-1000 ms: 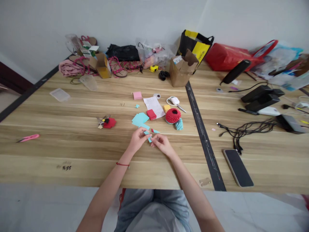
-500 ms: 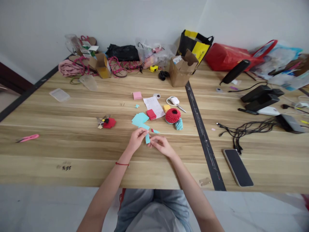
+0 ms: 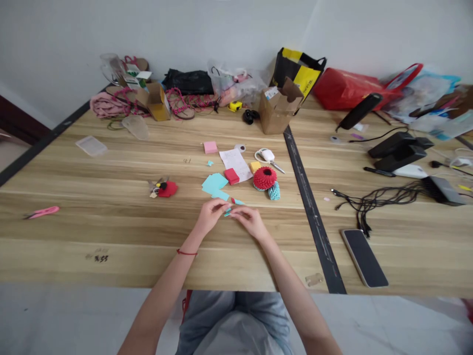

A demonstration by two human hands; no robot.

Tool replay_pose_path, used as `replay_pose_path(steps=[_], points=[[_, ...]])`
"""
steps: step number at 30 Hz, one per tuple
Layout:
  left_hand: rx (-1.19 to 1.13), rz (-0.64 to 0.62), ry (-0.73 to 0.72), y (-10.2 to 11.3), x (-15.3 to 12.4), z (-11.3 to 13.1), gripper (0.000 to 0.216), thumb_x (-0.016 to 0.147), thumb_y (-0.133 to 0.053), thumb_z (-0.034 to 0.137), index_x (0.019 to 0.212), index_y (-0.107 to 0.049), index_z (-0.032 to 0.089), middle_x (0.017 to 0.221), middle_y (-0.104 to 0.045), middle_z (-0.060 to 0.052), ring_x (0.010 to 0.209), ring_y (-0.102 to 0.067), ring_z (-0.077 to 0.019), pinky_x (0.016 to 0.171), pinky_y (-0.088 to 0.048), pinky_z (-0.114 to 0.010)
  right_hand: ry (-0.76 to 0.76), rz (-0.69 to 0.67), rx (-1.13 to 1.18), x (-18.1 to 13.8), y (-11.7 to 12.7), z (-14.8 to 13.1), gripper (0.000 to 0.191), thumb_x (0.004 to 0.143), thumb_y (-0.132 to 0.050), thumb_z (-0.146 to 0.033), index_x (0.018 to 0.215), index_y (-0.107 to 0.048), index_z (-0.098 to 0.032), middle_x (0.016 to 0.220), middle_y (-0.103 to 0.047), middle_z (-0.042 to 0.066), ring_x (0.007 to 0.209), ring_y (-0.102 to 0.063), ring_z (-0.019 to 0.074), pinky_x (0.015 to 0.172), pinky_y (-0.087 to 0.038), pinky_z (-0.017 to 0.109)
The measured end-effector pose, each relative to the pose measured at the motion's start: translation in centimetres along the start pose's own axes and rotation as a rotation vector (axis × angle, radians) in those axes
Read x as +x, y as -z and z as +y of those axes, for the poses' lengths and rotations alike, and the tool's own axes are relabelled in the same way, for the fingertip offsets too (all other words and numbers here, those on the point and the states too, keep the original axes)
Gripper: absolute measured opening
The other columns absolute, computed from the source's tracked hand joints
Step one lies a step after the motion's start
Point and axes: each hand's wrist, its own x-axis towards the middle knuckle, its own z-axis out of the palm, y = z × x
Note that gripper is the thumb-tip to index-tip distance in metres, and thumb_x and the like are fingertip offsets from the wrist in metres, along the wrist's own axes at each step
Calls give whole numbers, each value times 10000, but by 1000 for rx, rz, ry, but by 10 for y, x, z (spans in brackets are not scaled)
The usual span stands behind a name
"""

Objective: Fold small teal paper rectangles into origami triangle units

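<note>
A small light-blue paper strip [image 3: 228, 212] is pinched between the fingertips of both hands, just above the table; it looks bent over, and the fingers cover part of it. My left hand [image 3: 210, 217] is closed on its left side, my right hand [image 3: 250, 221] on its right. Beyond them lie loose light-blue paper pieces [image 3: 214, 183] and a narrow red-and-blue folded piece [image 3: 237, 201]. A red paper stack [image 3: 231, 176] sits partly on a white written sheet [image 3: 236, 161]. To the right, a red folded-paper ring [image 3: 264, 178] rests against a light-blue folded-paper piece [image 3: 274, 191].
White-handled scissors [image 3: 271, 160] lie near yellow paper [image 3: 254, 166] and a pink pad [image 3: 210, 147]. Pink-handled scissors [image 3: 44, 212] are far left, beside a red item with keys [image 3: 166, 189]. Black cables [image 3: 384, 195] and a phone [image 3: 364, 257] lie right. Bags and a cardboard box [image 3: 275, 111] line the back.
The light-blue strip hung flat and longer between my hands before; now it is bent over and shows much shorter. My right hand has shifted slightly, its fingertips closer to my left.
</note>
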Motion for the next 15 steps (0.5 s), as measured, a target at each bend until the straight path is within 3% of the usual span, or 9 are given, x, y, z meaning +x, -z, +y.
replay_pose_path(steps=[6,10,15], points=[[45,-43,-93,-1,-1,3,214,836,-561,316,832,-700,153,855,-677,-77,830,-615,-172,750,-479,-268,27,94,-99,1,3,4,126,826,-580,-283,814,-677,-203,867,-703,62,811,-645,182,734,-507,290],[89,-45,-117,-2,-2,4,183,786,-631,316,864,-703,166,877,-681,-77,823,-618,-175,719,-488,-272,15,149,-113,0,2,3,117,807,-598,-292,805,-680,-208,841,-700,60,800,-647,187,707,-519,291],[123,24,-131,-3,-3,-1,137,797,-614,280,811,-697,171,829,-698,-65,785,-633,-171,735,-494,-280,-117,244,124,2,-3,3,198,707,-700,-319,866,-661,-207,818,-704,44,707,-665,174,680,-546,298]])
